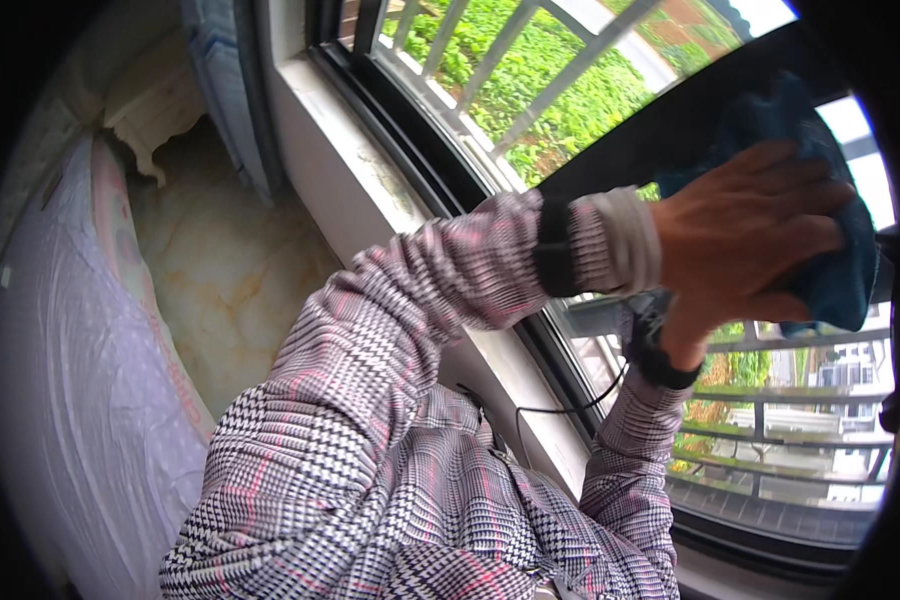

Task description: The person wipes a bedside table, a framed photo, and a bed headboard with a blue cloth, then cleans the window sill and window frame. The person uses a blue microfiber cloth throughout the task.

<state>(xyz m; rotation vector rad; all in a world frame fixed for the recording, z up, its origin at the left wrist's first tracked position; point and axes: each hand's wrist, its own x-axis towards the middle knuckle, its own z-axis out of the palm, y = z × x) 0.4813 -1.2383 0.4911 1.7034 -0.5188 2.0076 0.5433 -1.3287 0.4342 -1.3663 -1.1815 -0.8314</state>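
Note:
My left hand (750, 217) is at the upper right, its back towards me and its fingers bent over a bunched dark blue cloth (840, 277). The cloth lies against the dark frame (615, 135) of a window. My right hand (686, 330) is just below, with a black band at its wrist; it is mostly hidden behind the left hand, so its fingers and any hold on the cloth cannot be made out. A dark device with a thin black cable (570, 410) is near the right wrist. Both arms wear checked sleeves.
A pale sill (345, 142) and black window track (397, 135) run diagonally beside my body. Metal bars (525, 112) stand outside, with greenery beyond. A blue curtain (229, 97) hangs at the upper left. A bed or similar piece under a lilac cover (82, 360) stands at left, beside marbled floor (232, 277).

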